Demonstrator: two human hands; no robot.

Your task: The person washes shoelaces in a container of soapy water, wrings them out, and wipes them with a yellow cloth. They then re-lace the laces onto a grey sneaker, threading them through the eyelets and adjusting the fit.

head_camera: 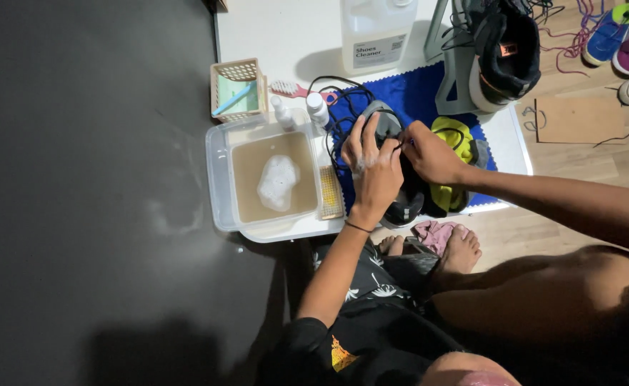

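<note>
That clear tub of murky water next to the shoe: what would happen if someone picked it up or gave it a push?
The clear plastic tub is well filled with brownish water and a patch of foam, so it would likely feel heavy for its size. With no lid on, the water would probably slosh over the rim if shoved. Its thin walls may flex when lifted.

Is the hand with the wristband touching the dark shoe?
Touching. The head view shows the left hand lying flat on the dark shoe, fingers spread over its top, with no gap.
</note>
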